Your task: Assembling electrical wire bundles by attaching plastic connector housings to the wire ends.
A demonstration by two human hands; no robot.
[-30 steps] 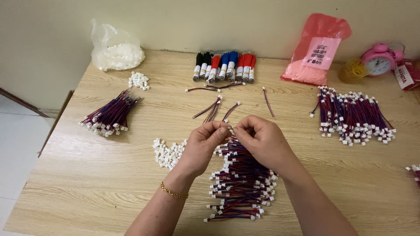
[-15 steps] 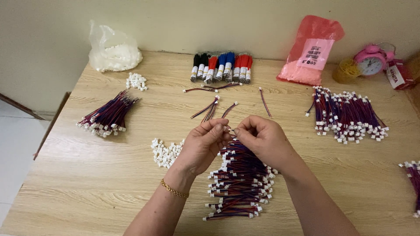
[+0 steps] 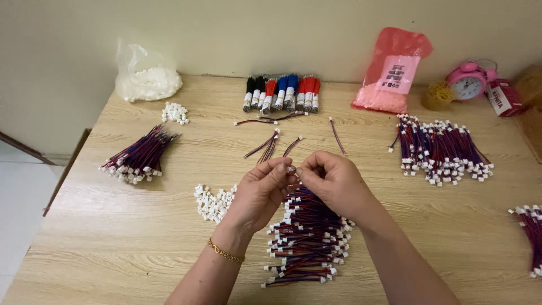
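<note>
My left hand (image 3: 261, 191) and my right hand (image 3: 332, 181) meet fingertip to fingertip over the middle of a wooden table (image 3: 113, 237). Between the pinched fingers sits a small white connector (image 3: 292, 169) on the end of a red-and-blue wire lead; most of the lead is hidden by my hands. Directly beneath them lies a heap of the same wire leads (image 3: 307, 243) with white plugs. A small pile of loose white connectors (image 3: 212, 202) rests just left of my left wrist, which wears a gold bracelet.
More wire bundles lie at left (image 3: 138, 157), right (image 3: 443, 149) and the far right edge (image 3: 530, 231). A few loose leads (image 3: 271, 146) lie ahead. At the back stand taped wire bundles (image 3: 282, 93), a white bag (image 3: 145, 76), a pink bag (image 3: 390, 73) and a pink clock (image 3: 467, 82).
My hands stay pinched together over the heap with only slight finger movement. The view has shifted a little, so the table's things sit lower in frame.
</note>
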